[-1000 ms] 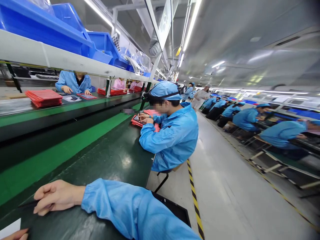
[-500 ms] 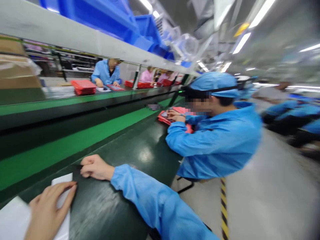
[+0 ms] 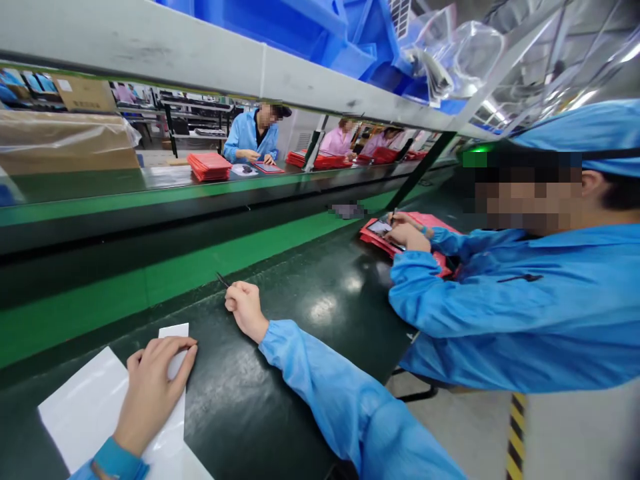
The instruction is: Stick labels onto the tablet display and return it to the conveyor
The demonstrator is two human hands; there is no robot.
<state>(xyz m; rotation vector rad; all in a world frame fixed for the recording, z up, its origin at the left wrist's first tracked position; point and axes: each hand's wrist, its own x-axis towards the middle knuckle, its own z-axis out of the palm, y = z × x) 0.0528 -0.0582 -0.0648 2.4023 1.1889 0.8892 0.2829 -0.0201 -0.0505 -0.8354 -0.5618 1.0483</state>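
My left hand (image 3: 155,387) lies over glossy white sheets (image 3: 87,400) on the dark green tabletop. Its thumb and forefinger come together at the edge of a narrow white sheet (image 3: 175,330), gripping it; the palm hides part of the sheets. Farther right, my right hand (image 3: 245,307) is raised a little over the table, its fingers closed on a thin black pointed tool (image 3: 222,279). The tip points up and left, toward the green strip; the rest of the tool is hidden in the fist.
Close on the right, a co-worker in blue (image 3: 500,313) bends over red trays (image 3: 380,243). Across the line stands a red stack (image 3: 209,167) beside another worker (image 3: 253,137). A grey shelf beam (image 3: 200,53) carrying blue bins (image 3: 280,30) runs overhead. A green strip (image 3: 165,273) borders the table.
The view has turned left, so everything sits farther right. My right fist has tilted upward, and the black tool now shows more clearly. My left hand keeps its place on the sheets.
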